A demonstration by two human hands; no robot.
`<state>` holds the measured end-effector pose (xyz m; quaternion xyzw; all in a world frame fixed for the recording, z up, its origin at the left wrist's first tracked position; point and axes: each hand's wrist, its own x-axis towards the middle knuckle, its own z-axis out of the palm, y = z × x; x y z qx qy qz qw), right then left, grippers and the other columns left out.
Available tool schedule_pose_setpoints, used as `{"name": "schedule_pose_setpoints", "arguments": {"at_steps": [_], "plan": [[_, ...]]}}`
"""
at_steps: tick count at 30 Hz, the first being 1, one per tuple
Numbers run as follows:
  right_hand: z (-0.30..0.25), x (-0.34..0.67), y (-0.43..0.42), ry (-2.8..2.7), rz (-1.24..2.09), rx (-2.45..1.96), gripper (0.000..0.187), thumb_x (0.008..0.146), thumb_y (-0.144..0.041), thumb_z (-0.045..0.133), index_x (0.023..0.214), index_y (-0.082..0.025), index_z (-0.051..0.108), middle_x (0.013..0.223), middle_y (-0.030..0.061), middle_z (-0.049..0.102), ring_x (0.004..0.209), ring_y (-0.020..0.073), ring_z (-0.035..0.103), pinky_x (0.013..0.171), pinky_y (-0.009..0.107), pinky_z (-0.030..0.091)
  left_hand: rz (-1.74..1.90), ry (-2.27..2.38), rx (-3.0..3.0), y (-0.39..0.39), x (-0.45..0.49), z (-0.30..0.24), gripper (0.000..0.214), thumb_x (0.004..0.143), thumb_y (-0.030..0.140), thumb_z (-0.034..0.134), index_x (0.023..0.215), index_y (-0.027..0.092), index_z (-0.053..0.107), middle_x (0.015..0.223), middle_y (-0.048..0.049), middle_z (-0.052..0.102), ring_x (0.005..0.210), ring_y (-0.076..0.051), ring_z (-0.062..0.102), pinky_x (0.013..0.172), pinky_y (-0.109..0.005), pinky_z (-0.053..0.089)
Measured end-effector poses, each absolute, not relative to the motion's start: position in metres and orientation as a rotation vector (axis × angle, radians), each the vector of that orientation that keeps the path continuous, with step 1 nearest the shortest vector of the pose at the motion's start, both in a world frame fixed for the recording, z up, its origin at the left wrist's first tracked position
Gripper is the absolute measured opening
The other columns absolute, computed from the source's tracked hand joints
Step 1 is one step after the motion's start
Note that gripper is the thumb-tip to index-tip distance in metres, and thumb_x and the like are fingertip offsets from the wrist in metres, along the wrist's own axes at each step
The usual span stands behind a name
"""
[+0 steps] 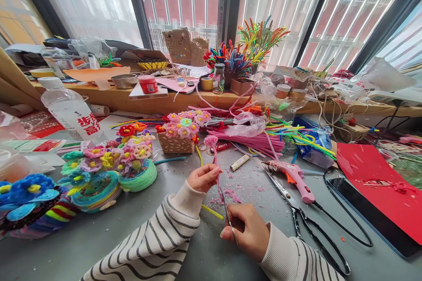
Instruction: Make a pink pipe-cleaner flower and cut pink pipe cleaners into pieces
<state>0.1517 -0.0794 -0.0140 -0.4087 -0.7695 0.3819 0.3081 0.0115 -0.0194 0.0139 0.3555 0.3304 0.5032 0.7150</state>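
Note:
Pinched in the fingertips of my left hand [204, 178] is a pink pipe cleaner [216, 156], held upright with a fluffy pink tuft at its top. My right hand [246, 228] grips a small pair of scissors [225, 205], blades pointing up beside the lower end of the pipe cleaner. Whether the blades touch it I cannot tell. Pink fuzz clippings [233, 196] lie scattered on the grey table behind my right hand. A yellow pipe cleaner [212, 212] lies between my two hands. Beyond them stands a woven basket [176, 145] of pink fuzzy flowers.
Fuzzy flower pots [138, 175] and a water bottle [70, 107] stand at left. Pink pipe cleaners [247, 140] are piled behind. On the right lie a pink glue gun [296, 178], large scissors [290, 202], a phone [369, 215] and red sheet [369, 167].

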Motion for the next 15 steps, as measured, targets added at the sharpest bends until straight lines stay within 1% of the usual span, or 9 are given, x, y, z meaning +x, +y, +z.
{"name": "schedule_pose_setpoints", "arguments": {"at_steps": [2,4,9,12,15], "plan": [[-0.0158,0.1511,-0.0797,-2.055,0.948,-1.126,0.044,0.06,-0.057,0.047,0.046,-0.016,0.038,0.04,-0.0069,0.028,0.039,0.0056,0.024,0.037,0.02,0.016,1.1,0.724,0.782,-0.0189,0.0114,0.0135,0.021,0.042,0.027,0.07,0.051,0.011,0.058,0.046,0.0033,0.048,0.042,-0.003,0.042,0.043,-0.016,0.032],[-0.0169,0.1507,-0.0797,-2.061,0.919,-1.149,0.041,0.06,-0.053,0.05,0.047,-0.016,0.039,0.04,-0.0071,0.028,0.039,0.0055,0.024,0.037,0.02,0.016,1.09,0.721,0.772,-0.0187,0.0115,0.013,0.022,0.043,0.027,0.07,0.053,0.011,0.059,0.046,0.0034,0.048,0.042,-0.003,0.042,0.044,-0.016,0.032],[-0.0162,0.1499,-0.0792,-2.017,0.928,-1.131,0.041,0.059,-0.051,0.053,0.045,-0.016,0.037,0.04,-0.0071,0.029,0.038,0.0053,0.024,0.037,0.019,0.017,1.091,0.717,0.78,-0.0197,0.0136,0.0109,0.021,0.045,0.028,0.069,0.054,0.011,0.06,0.044,0.0037,0.048,0.041,-0.003,0.042,0.044,-0.016,0.032],[-0.0161,0.1489,-0.0787,-1.988,0.901,-1.141,0.043,0.059,-0.051,0.054,0.042,-0.017,0.034,0.039,-0.0067,0.03,0.038,0.0053,0.025,0.036,0.019,0.019,1.098,0.728,0.77,-0.0198,0.0149,0.0101,0.022,0.043,0.028,0.07,0.053,0.011,0.06,0.044,0.0037,0.048,0.04,-0.002,0.041,0.043,-0.016,0.032],[-0.0166,0.1483,-0.0783,-1.973,0.854,-1.153,0.044,0.061,-0.049,0.052,0.04,-0.017,0.032,0.038,-0.0063,0.032,0.037,0.0054,0.027,0.036,0.019,0.021,1.114,0.752,0.739,-0.0191,0.0147,0.0099,0.023,0.042,0.028,0.07,0.053,0.011,0.059,0.045,0.0036,0.048,0.041,-0.003,0.041,0.043,-0.016,0.033]]}}
